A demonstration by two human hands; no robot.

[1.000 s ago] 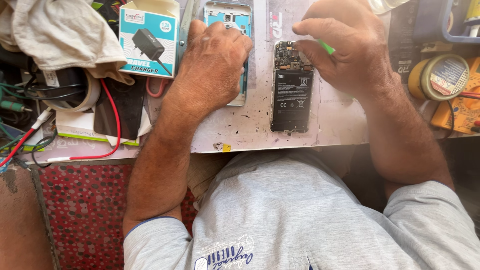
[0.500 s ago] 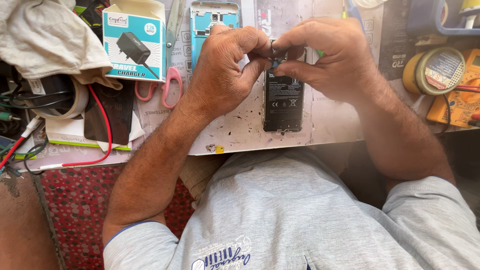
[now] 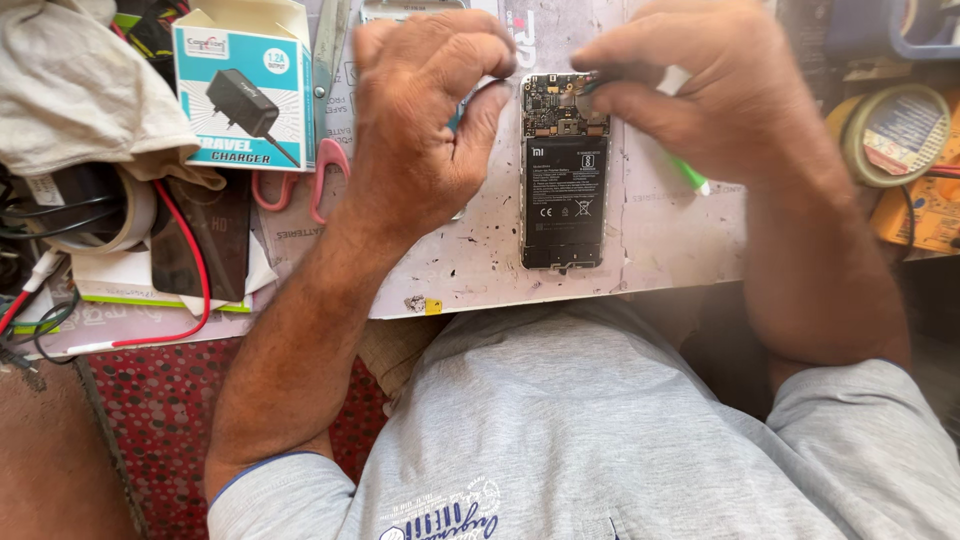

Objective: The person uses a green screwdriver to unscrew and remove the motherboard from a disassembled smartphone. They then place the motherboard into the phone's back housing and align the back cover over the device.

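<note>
An opened phone (image 3: 565, 170) lies face down on a scuffed white work board (image 3: 460, 265), its black battery and top circuit board exposed. My right hand (image 3: 700, 95) pinches a thin tool with a green and white end (image 3: 690, 177); the tool's tip rests on the circuit board at the phone's top right. My left hand (image 3: 430, 120) hovers just left of the phone with its fingers curled in and the thumb close to the phone's left edge. A bit of blue shows under its fingers; I cannot tell what that is.
A teal and white charger box (image 3: 245, 85) stands at the upper left, with pink-handled scissors (image 3: 320, 170) beside it. A crumpled cloth (image 3: 80, 90), a red wire (image 3: 190, 290) and a dark slab (image 3: 200, 245) crowd the left. A tape roll (image 3: 895, 135) lies at the right.
My left hand has come off the top of the phone and drawn a little to the left. My right hand stays over the phone's top with the tool.
</note>
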